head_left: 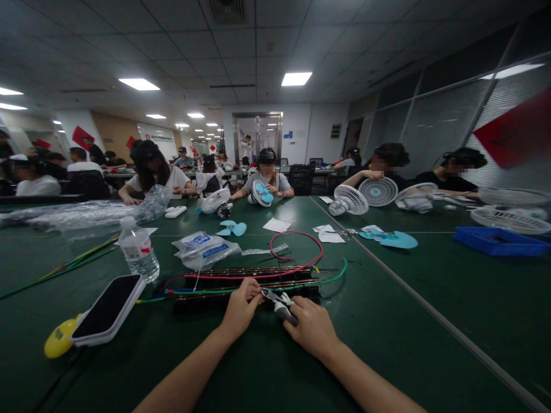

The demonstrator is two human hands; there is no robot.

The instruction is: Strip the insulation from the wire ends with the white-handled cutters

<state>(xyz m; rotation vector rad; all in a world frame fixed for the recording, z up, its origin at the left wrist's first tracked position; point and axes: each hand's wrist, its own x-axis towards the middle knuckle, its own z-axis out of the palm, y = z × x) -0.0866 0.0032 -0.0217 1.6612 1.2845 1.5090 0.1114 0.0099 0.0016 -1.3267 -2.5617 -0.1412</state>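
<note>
The person's right hand is gripping the grey-and-white handles of a pair of pliers, whose tip is meeting the bunched fingertips of the left hand; whether these are pinching anything, I cannot tell from here. Both hands are working along the near side of a dark assembly lined with copper-coloured rods, which is lying crosswise on the green bench. A red wire is looping out toward the bench's far edge, and a green wire is curling off the right end. Toward the bench's left edge, a water bottle is standing beside a phone. At the far edge, a co-worker is handling a fan.
</note>
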